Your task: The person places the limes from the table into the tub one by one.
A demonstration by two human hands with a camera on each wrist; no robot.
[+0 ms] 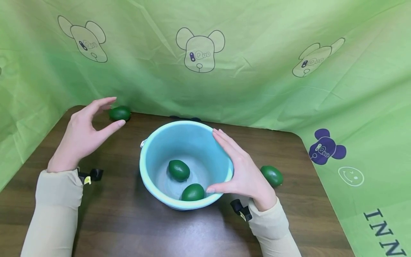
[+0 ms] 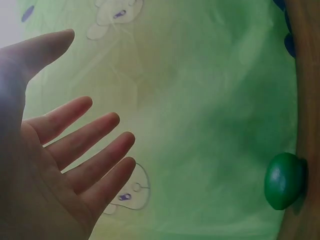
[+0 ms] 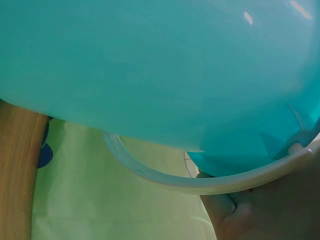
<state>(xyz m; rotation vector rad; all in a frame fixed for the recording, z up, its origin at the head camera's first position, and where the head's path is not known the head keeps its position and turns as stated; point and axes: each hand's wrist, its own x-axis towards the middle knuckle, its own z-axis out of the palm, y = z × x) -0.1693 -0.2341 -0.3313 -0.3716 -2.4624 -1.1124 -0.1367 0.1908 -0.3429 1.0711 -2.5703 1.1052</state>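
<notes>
A light blue bucket [image 1: 147,178] stands on the table, and two dark green limes [image 1: 179,170] lie inside it. My right hand [image 1: 242,169] grips the bucket's right side, fingertips over the far rim and thumb over the near rim. From the right wrist, the bucket's wall [image 3: 150,65] and its pale handle [image 3: 200,186] show, with part of the hand below. At the back left, my left hand [image 1: 81,132] holds nothing; its thumb and fingers are spread apart beside another lime [image 1: 120,113]. The left wrist view shows that lime [image 2: 284,181] beyond the fingertips.
One more lime [image 1: 272,176] lies on the table to the right, just past my right hand. The brown wooden table [image 1: 135,228] meets a green printed cloth [image 1: 257,89] along its back and sides. Each wrist wears a small black camera [image 1: 96,175].
</notes>
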